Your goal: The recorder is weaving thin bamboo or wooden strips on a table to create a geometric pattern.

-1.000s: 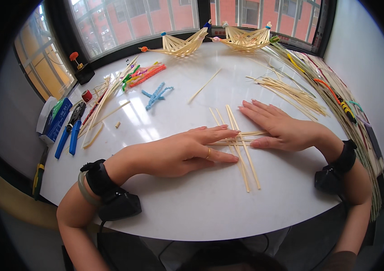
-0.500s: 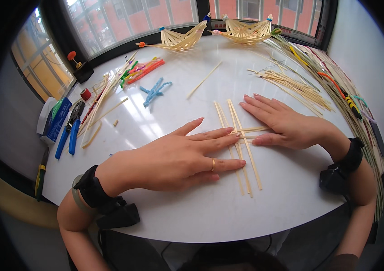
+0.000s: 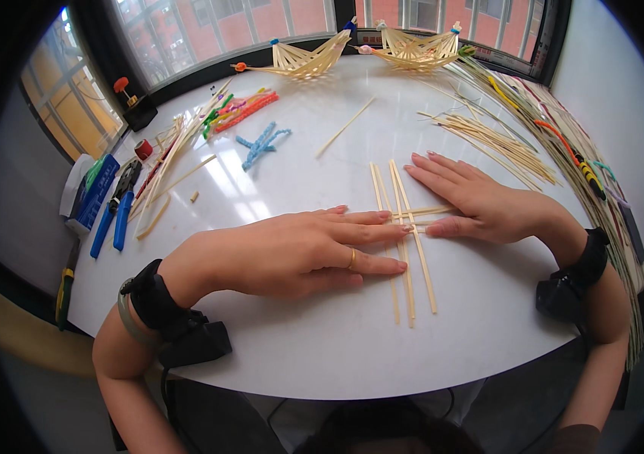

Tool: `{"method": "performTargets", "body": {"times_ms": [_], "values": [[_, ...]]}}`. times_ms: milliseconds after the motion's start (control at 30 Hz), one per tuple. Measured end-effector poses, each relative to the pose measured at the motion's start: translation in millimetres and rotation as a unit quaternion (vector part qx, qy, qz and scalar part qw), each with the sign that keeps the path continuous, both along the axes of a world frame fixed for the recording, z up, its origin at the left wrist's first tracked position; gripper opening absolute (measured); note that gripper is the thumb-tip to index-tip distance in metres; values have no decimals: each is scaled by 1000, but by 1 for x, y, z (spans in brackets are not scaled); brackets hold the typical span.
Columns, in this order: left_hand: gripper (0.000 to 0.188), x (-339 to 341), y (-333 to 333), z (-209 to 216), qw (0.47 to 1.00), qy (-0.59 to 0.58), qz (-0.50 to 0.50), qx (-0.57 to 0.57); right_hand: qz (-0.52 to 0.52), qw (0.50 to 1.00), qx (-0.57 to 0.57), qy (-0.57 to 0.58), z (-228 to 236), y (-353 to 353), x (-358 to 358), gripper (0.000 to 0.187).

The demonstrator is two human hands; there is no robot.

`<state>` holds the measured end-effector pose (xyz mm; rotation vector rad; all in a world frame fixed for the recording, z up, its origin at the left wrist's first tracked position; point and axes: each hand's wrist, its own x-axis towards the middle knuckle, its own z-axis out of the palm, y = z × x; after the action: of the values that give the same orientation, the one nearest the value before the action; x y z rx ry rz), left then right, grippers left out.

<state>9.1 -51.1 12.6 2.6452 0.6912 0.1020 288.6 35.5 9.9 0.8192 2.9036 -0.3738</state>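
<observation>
Several pale flat bamboo strips [image 3: 422,274] lie on the white table in front of me, crossed by shorter-looking strips [image 3: 434,211] that run sideways under my hands. My left hand [image 3: 291,253] stretches flat over the left part of the crossing, its fingertips resting on the lengthwise strips; a ring is on one finger. On the other side, my right hand [image 3: 481,203] has its fingers extended up and away, thumb at the ends of the sideways strips. Both hands are open. My left fingers hide part of the crossing, so the weave there cannot be fully made out.
Two woven boat-shaped pieces [image 3: 310,60] stand by the window. Loose strips [image 3: 500,144] and long stems [image 3: 564,136] lie at right. Blue pipe cleaners [image 3: 263,144], coloured ones [image 3: 246,111], blue-handled pliers [image 3: 119,212] and a box [image 3: 93,193] sit at left.
My left index finger has drawn in beside the middle finger, and the left hand lies a little higher. The lengthwise strips have shifted slightly; my right hand stays nearly in place.
</observation>
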Motion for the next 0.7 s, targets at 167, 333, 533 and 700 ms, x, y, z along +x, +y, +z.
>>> {"method": "performTargets", "body": {"times_ms": [167,333,533,700], "values": [[46,1,2,2,1000,-20,-5,2,-2,1000,-2,5,3,0,0,87],[44,-1,-2,-1,1000,-15,-4,18,-10,1000,21,8,9,-13,-4,84],[46,0,-4,-9,999,-19,12,35,-7,999,10,31,19,-20,-5,85],[51,5,-7,-7,994,25,35,96,38,997,65,9,10,-25,-7,88]]}}
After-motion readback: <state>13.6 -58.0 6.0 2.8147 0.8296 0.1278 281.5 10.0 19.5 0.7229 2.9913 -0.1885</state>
